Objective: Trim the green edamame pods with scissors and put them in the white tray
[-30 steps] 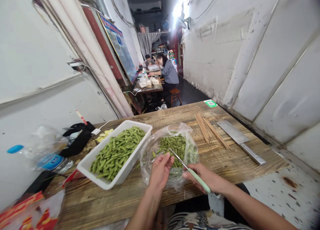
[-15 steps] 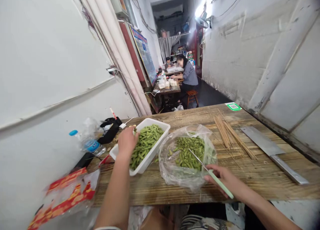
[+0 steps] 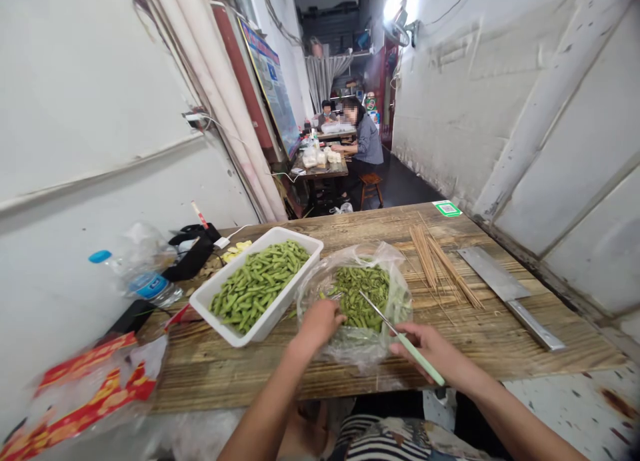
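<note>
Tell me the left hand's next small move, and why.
Perhaps bring the left hand slowly toward the green-handled cutting tool: the right hand holds it with its tip over the edamame pods in the plastic bag, and the left hand, also at the bag, is apart from the blade.

A small eatery or food shop is suggested by the cleaver (image 3: pixel 500 281), skewers (image 3: pixel 424 257), pod-filled tub (image 3: pixel 225 329) and QR-code sticker (image 3: pixel 447 209) on the worktop (image 3: pixel 215 381).
</note>
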The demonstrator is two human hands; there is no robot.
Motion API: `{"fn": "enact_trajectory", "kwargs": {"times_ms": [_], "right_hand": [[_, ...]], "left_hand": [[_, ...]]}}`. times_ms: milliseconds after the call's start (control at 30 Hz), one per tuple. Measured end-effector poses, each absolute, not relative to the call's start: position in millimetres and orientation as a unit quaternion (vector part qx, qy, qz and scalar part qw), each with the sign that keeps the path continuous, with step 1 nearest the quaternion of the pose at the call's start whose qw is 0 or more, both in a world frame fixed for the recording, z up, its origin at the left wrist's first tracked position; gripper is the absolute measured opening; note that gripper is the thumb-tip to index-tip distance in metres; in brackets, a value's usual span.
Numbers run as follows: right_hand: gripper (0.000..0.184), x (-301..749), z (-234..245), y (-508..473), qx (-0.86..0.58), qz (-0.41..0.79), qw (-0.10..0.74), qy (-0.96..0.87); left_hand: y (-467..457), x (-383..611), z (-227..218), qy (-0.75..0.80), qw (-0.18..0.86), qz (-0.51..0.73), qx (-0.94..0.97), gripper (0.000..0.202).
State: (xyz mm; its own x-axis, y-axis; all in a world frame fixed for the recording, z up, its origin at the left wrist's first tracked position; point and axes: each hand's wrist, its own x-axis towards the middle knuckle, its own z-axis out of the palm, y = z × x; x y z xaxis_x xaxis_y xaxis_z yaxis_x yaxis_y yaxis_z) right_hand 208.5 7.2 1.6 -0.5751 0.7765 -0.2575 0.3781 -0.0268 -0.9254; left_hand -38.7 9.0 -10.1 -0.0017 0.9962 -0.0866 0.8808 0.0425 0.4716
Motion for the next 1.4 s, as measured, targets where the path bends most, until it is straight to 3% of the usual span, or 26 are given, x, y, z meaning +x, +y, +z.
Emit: {"fn": "enact_trajectory", "kwargs": {"times_ms": [167,367,600,1000,1200,1400], "right_hand": [[0.042,212.0,1.5,3.7,-0.420,0.549,0.158,-0.705],[0.039,212.5,10.4,3.8,-0.384,0.524,0.148,-0.746],[0.044,204.9,12.2,7.7,-0.397,0.498,0.142,-0.758],[0.039,202.5,23.9,12.1,-0.418,0.410,0.114,-0.802],[0.041,203.2,35.2,10.5,-0.417,0.288,0.081,-0.858],[0.030,201.5,36.2,9.0,-0.425,0.310,0.095,-0.845]], "left_hand": [[17.6,-41.1,-26.9,0.685,0.251,0.153,0.667,0.007],[15.8,-42.5,-19.3,0.637,0.341,0.410,0.557,0.028],[10.6,-23.5,-12.8,0.595,0.430,0.507,0.452,0.040],[1.6,-23.2,-1.7,0.588,0.409,0.441,0.541,0.032],[-2.2,-22.6,12.8,0.580,0.389,0.381,0.606,0.030],[-3.1,-26.7,20.8,0.564,0.411,0.359,0.620,0.029]]}}
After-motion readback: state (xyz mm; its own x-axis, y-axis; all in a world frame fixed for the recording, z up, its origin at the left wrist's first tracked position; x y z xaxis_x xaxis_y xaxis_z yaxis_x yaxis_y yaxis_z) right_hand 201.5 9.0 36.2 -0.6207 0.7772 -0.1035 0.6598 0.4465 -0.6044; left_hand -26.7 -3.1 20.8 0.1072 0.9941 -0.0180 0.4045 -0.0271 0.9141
